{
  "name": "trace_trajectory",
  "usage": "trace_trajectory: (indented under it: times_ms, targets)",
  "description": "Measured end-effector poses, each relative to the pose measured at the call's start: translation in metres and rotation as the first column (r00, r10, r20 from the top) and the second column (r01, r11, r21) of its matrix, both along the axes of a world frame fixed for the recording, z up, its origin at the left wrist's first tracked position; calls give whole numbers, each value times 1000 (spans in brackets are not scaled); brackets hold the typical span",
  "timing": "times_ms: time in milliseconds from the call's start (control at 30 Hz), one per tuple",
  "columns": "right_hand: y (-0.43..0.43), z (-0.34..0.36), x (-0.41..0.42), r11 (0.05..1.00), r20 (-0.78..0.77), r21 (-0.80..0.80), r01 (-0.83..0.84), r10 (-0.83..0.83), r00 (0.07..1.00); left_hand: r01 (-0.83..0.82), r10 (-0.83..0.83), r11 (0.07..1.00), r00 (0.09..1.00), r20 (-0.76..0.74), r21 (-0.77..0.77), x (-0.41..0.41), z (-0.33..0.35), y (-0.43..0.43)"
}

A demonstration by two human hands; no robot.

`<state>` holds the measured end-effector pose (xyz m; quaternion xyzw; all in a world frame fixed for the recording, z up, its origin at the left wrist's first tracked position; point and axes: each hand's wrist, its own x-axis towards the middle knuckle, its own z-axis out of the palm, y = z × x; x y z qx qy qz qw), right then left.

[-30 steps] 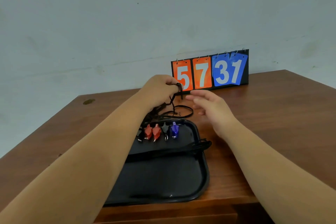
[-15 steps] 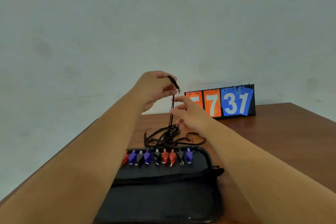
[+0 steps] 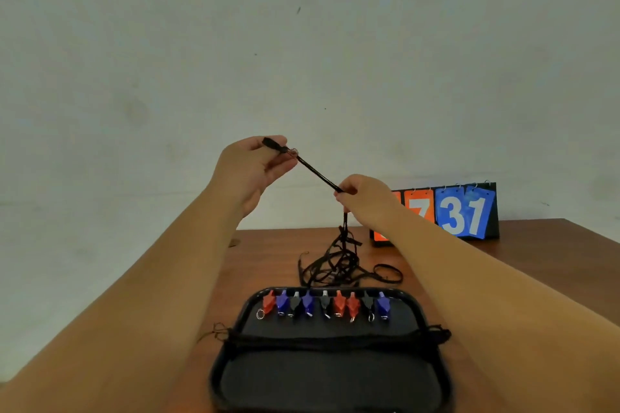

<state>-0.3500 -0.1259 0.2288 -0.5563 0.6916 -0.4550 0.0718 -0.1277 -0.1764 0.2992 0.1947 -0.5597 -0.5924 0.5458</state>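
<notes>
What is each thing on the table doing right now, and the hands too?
left hand: raised, pinching the black cord at its clip end.
right hand: pinching the black cord lower down.
black cord: pulled tight between the hands, rest hanging.
tray: flat on the table.
whistles: lined up in the tray.
cord pile: tangled, lying on the table.
number board: standing upright, partly behind the right hand.

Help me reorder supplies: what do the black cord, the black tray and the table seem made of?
Black cord: likely woven fabric, matte; it hangs limp and tangles. Black tray: probably plastic, glossy moulded rim. Table: wood or veneer, reddish-brown, slight sheen.
</notes>
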Motion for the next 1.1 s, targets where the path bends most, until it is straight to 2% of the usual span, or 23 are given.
trace_trajectory:
  times_ms: [67, 200, 267, 400, 567, 767, 900, 967, 1000, 1067, 1100]
  targets:
    - [0, 2, -1, 999, -91, 22, 26, -24, 996, -16, 19, 999, 997, -69, 48, 11, -2, -5]
    - [-1, 3, -11, 991, -175, 99, 95, -77, 982, -61, 83, 989, 983, -164, 135, 29, -14, -21]
    - [-3, 5, -17, 989, -145, 101, 110, -95, 985, -109, 127, 982, 985, -113, 153, 32, -25, -30]
    - [-7, 10, -24, 992, 43, 66, 107, -110, 993, -208, 192, 969, 974, 124, 136, 29, -49, -44]
    - [-12, 14, -35, 995, 169, 26, 93, -96, 981, -228, 149, 947, 936, 318, 228, 18, -79, -55]
    - [-7, 12, -46, 998, 190, -40, -47, 54, 980, -105, -55, 921, 919, 391, 375, -8, -93, -58]
    - [-6, 11, -49, 994, 157, -48, -99, 105, 982, -39, -124, 900, 933, 339, 435, -37, -91, -55]
    - [-5, 12, -49, 990, 162, -42, -133, 138, 977, -11, -142, 930, 911, 387, 366, -52, -89, -54]
    - [-4, 12, -48, 988, 164, -39, -150, 155, 974, -11, -132, 957, 873, 470, 289, -60, -89, -54]
    - [-3, 14, -47, 983, 148, -36, -180, 183, 972, 14, -25, 1000, 749, 663, 21, -73, -91, -58]
    - [-3, 15, -47, 981, 134, -36, -189, 193, 972, 72, 29, 991, 707, 707, -113, -80, -93, -60]
